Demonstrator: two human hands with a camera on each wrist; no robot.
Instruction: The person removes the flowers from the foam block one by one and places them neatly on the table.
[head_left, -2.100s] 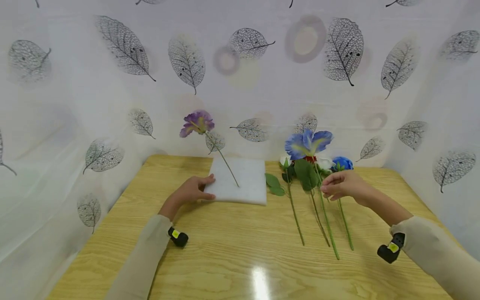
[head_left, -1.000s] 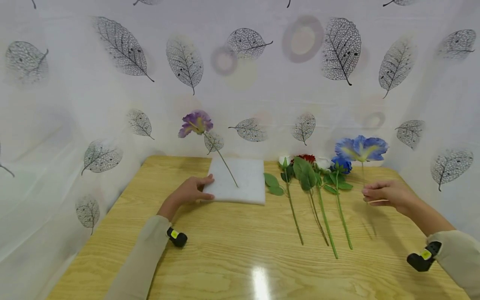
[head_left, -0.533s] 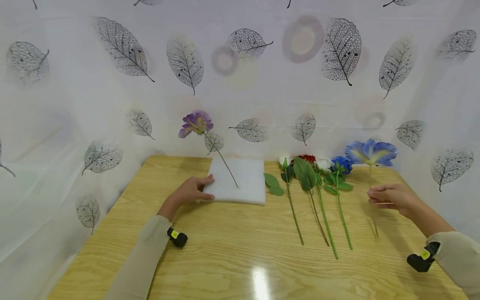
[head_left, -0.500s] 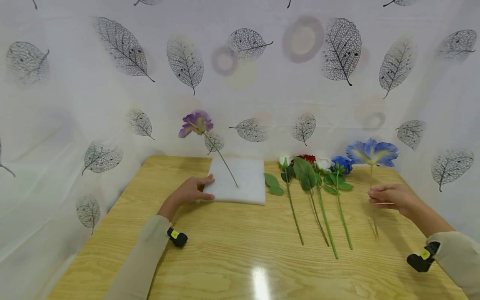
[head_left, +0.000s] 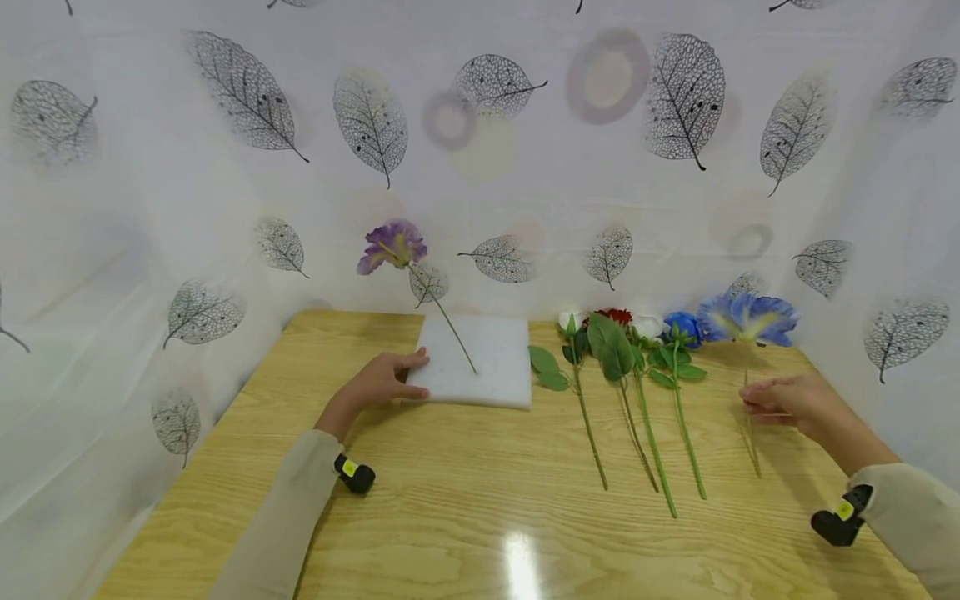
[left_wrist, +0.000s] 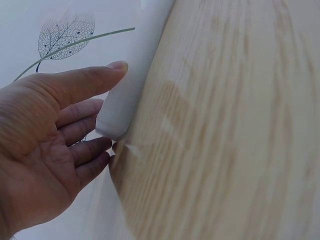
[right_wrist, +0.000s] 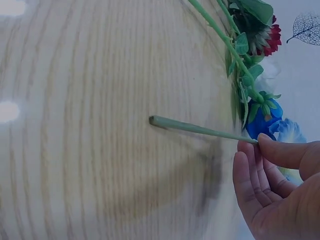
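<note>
My left hand (head_left: 384, 379) holds the left edge of a white foam board (head_left: 498, 367). In the left wrist view the thumb lies across the board's edge (left_wrist: 132, 82), with the fingers at its side. An artificial purple iris (head_left: 393, 246) leans left, its stem meeting the top of the board. Over at the right, my right hand (head_left: 795, 404) pinches the stem of a blue-and-yellow artificial iris (head_left: 750, 319) between thumb and fingers. The bloom points away from me. In the right wrist view the cut end of its stem (right_wrist: 185, 127) sticks out, low over the wood.
Between the hands lies a row of artificial flowers: white ones (head_left: 570, 320), a red one (head_left: 618, 317) and a blue one (head_left: 682, 327), stems toward me. A leaf-printed curtain (head_left: 480, 183) rises behind the wooden table (head_left: 450, 500).
My right hand has carried the blue-and-yellow iris from above the other flowers to the right, and its bloom has come down a little. The left hand and foam board stay put.
</note>
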